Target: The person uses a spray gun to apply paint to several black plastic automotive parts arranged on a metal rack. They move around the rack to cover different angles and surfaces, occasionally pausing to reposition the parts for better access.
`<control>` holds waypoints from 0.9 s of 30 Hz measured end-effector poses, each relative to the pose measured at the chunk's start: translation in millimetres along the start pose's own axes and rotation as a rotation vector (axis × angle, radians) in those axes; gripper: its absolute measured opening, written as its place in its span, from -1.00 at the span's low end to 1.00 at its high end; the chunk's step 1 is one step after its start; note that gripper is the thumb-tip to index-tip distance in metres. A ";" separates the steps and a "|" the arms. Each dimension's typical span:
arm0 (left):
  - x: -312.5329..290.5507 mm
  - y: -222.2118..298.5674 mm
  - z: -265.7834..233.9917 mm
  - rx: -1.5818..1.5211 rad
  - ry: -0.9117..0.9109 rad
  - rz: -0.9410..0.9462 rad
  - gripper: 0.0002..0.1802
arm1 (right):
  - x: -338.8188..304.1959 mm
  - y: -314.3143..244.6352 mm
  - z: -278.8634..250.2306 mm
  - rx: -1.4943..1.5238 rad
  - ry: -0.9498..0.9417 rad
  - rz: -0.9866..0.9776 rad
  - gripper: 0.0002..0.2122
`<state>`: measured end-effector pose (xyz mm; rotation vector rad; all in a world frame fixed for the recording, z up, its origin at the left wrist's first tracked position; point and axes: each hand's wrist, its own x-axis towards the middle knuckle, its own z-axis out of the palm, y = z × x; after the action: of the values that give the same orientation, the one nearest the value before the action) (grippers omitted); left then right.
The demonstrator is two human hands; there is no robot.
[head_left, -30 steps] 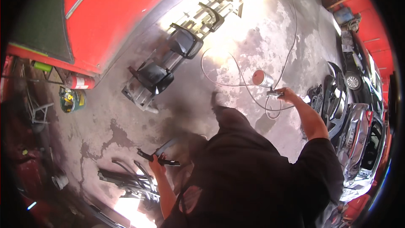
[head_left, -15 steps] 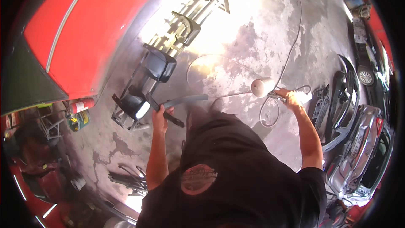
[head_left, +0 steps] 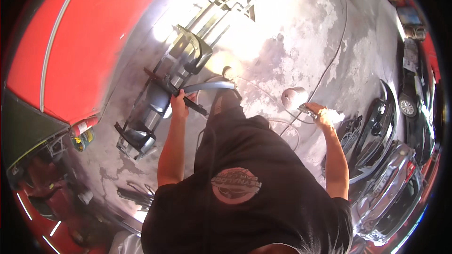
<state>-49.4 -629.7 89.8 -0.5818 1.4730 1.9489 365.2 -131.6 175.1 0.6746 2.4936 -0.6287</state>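
My left hand [head_left: 179, 105] is closed round a dark bar holder [head_left: 195, 107]. A curved grey trim strip [head_left: 212, 86] juts from it to the right, over my leg; how the two join is hidden. Beyond my left hand, a long metal rack [head_left: 173, 61] carries several dark moulded car parts, among them a curved piece [head_left: 201, 54] toward its far end and a glossy black piece [head_left: 136, 136] at its near end. My right hand [head_left: 322, 115] grips a spray gun [head_left: 305, 108] with a pale round cup [head_left: 294, 98], held away from the strip.
An air hose [head_left: 335, 56] trails across the patchy floor [head_left: 263, 146]. Bumpers [head_left: 376, 129] and a silver car tail panel [head_left: 383, 188] stand at the right. A red wall [head_left: 94, 33] rises at the left, with a fire extinguisher [head_left: 84, 126] near its base.
I have stepped forward along the rack, one foot now showing ahead. My left hand carries the bar holder and strip with me, and my right hand still holds the spray gun.
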 end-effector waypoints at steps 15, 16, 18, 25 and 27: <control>237.6 42.1 261.3 0.200 0.092 -0.014 -0.73 | 263.3 85.2 -185.7 0.227 0.219 -0.015 -0.60; 267.2 36.9 260.7 0.207 0.102 0.005 -0.71 | 289.7 90.3 -185.1 0.291 0.196 -0.023 -0.61; 303.6 26.9 275.8 0.219 0.077 0.041 -0.71 | 343.7 104.3 -183.8 0.429 0.157 -0.057 -0.60; 388.6 -2.6 330.1 0.502 0.260 0.079 -0.79 | 428.3 134.8 -163.5 0.497 0.079 -0.166 -0.76; 430.2 -12.9 327.4 0.615 0.281 0.037 -0.81 | 444.9 121.4 -163.0 0.529 0.020 -0.095 -0.80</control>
<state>-339.3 -222.0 -115.6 -0.5542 2.1450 1.3563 40.5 200.4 21.6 0.7471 2.3947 -1.3473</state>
